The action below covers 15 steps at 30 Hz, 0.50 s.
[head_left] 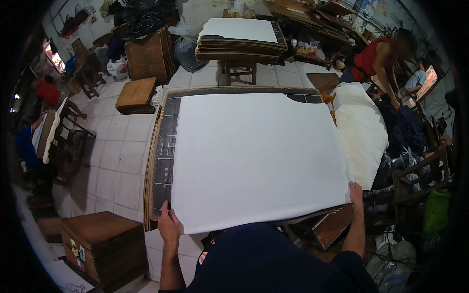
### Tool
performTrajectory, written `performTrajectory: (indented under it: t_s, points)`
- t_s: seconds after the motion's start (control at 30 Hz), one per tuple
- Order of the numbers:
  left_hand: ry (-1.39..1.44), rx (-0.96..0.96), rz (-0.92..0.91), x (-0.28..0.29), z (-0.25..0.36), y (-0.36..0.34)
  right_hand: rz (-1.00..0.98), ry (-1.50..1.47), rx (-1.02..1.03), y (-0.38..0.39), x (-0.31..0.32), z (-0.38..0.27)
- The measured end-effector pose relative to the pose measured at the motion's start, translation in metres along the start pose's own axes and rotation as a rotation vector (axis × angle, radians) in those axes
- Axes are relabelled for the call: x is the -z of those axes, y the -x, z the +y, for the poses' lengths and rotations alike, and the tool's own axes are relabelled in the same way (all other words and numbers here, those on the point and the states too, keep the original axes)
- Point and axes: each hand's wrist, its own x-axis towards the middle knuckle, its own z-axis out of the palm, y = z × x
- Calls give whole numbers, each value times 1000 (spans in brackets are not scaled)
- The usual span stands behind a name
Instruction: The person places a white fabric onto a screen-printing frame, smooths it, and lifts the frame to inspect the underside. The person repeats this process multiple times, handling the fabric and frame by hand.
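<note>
The person wears a dark navy short-sleeved shirt (273,261) with a small orange-and-white patch (203,256) on the left chest. Both forearms are bare below the sleeves; left hand (169,225) and right hand (356,193) are ungloved.

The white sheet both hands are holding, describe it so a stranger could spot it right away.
On the big dark board at the centre lies the white sheet, left hand and right hand at its near corners. Unlike the cream cloth beside it, it lies flat.
</note>
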Motion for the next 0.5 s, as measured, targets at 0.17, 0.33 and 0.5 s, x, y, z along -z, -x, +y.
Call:
performTrajectory:
  t_s: [0.17,0.33,0.5]
  points:
    - [5,3,-5,-1,-3,0,-1,26,6,4,1,-4]
    - [11,-32,21,-3,-6,0,-7,-24,32,2,-2,5]
    - [-11,14,93,-5,0,1,4,-7,10,-7,-13,26]
